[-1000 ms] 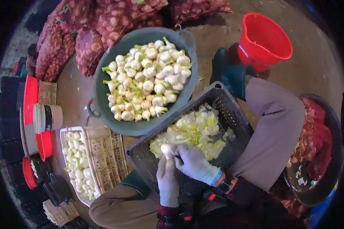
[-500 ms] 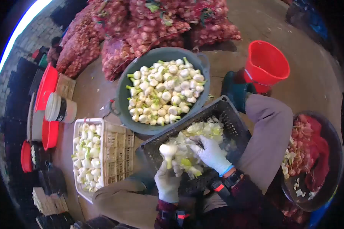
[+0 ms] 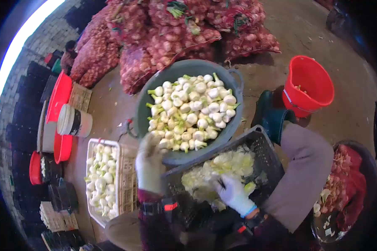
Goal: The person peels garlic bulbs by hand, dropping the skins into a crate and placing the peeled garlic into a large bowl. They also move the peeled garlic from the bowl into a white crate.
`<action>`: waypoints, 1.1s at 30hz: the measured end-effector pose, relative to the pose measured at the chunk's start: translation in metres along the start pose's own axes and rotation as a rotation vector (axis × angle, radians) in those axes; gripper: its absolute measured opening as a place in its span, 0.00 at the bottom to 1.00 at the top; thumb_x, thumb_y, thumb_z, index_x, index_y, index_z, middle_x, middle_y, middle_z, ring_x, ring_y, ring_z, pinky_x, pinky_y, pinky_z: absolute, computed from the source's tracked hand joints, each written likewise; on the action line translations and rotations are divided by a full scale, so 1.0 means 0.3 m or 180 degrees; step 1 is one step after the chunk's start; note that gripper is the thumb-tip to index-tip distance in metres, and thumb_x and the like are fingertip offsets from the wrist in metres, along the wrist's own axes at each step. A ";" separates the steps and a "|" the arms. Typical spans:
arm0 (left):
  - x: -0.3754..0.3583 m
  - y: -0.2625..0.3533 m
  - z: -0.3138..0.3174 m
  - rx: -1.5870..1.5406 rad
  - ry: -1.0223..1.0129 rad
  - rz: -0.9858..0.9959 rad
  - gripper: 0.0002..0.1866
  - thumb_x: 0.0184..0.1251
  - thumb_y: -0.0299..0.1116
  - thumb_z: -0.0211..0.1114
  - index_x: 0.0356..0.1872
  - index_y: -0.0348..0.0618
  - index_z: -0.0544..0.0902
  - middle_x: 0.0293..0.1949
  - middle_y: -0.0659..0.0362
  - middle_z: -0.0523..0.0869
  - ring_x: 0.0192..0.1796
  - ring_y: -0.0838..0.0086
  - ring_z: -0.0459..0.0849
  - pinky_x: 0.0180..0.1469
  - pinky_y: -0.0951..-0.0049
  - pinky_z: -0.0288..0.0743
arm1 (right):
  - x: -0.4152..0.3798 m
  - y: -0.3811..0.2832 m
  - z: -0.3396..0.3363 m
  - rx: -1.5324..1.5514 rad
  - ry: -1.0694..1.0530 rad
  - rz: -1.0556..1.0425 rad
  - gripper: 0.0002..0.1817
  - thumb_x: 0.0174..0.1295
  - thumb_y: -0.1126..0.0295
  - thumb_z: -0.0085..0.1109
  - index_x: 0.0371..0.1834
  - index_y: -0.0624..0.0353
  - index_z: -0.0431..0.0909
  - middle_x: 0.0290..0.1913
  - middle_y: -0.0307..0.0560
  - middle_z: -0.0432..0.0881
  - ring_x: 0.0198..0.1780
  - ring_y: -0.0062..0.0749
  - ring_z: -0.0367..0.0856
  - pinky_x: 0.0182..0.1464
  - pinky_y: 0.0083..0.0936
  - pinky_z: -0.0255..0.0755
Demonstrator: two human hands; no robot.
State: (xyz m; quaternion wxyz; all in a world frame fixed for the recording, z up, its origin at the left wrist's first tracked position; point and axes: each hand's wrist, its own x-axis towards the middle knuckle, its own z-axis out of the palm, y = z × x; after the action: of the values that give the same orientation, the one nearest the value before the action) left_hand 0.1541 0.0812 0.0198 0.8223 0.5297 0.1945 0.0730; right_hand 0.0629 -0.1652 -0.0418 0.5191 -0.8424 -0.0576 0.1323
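My left hand (image 3: 150, 169), in a white glove, is at the lower left rim of the big grey-green tub (image 3: 139, 111). Its fingers are smeared by motion, and whether they hold anything is unclear. Inside the tub lies a heap of peeled white bulbs (image 3: 192, 106) with green stems. My right hand (image 3: 235, 195), also gloved, is over the black crate (image 3: 270, 154) between my legs, fingers bent together above pale peeled skins (image 3: 228, 165). What its fingertips hold, if anything, is too small to make out.
A white crate (image 3: 125, 180) of peeled bulbs stands at left, near a white bucket (image 3: 77, 121). Mesh sacks (image 3: 167, 42) lie behind the tub. A red bucket (image 3: 308, 85) is at right, above a dark basin (image 3: 370, 167) with reddish bulbs. Part of a person (image 3: 69, 56) shows far left.
My left hand has moved up and left from the black crate to the tub's rim. The bulb it held is no longer visible in it. The view has shifted slightly.
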 end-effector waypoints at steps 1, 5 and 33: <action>0.069 -0.044 0.056 0.0761 -0.0009 -0.0491 0.23 0.66 0.34 0.58 0.61 0.41 0.74 0.48 0.55 0.84 0.43 0.69 0.81 0.51 0.66 0.77 | 0.001 0.006 -0.013 0.0157 -0.0055 0.0061 0.11 0.63 0.65 0.56 0.43 0.59 0.79 0.32 0.59 0.83 0.35 0.57 0.82 0.37 0.44 0.75; 0.407 -0.402 0.020 0.4185 -0.1911 -0.0584 0.25 0.62 0.34 0.66 0.60 0.40 0.74 0.46 0.59 0.81 0.46 0.76 0.80 0.46 0.74 0.77 | 0.009 0.073 -0.013 0.0209 -0.0022 0.0518 0.10 0.61 0.65 0.58 0.38 0.60 0.78 0.29 0.61 0.81 0.32 0.56 0.81 0.32 0.44 0.75; 0.253 -0.317 0.198 0.3561 -0.1645 -0.1294 0.21 0.64 0.34 0.63 0.57 0.39 0.74 0.40 0.59 0.81 0.39 0.75 0.81 0.40 0.75 0.78 | -0.003 -0.011 -0.100 0.0764 0.0166 0.0587 0.19 0.64 0.61 0.60 0.54 0.59 0.78 0.42 0.59 0.84 0.45 0.45 0.84 0.44 0.34 0.76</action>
State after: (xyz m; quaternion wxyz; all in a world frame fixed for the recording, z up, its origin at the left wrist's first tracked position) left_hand 0.2389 0.0152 -0.0626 0.4400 0.8312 0.0953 -0.3263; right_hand 0.0707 -0.1897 -0.0259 0.6030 -0.7792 0.0497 0.1635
